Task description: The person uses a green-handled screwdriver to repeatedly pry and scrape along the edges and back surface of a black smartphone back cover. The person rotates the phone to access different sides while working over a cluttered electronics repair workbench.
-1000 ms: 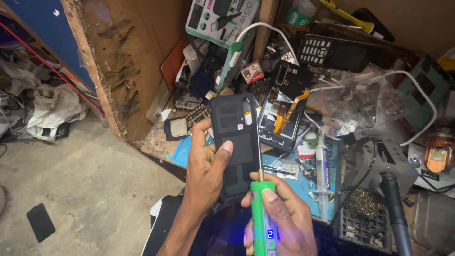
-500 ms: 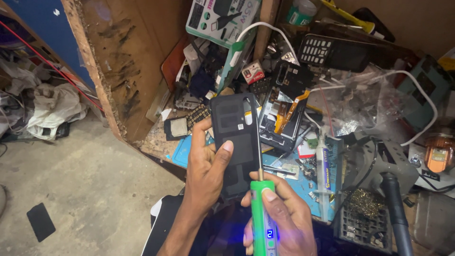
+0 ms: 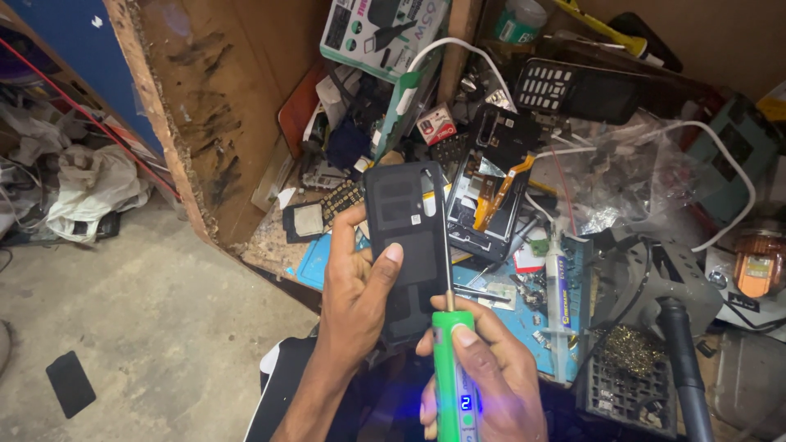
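The left hand (image 3: 360, 282) is gripping a dark phone (image 3: 405, 237), back up, above the near edge of the cluttered desk (image 3: 270, 237), thumb lying across its cover. The right hand (image 3: 483, 376) is closing around a green electric screwdriver (image 3: 450, 368), whose long bit is running up the phone's right edge to its far corner. Doing this well likely means keeping the bit square to the screw, pressing lightly and steadying the phone firmly, away from the opened phone (image 3: 491, 188) just beyond.

Two bare hands, left hand (image 3: 358, 282), right hand (image 3: 491, 372), forearms seemingly sleeveless, short nails
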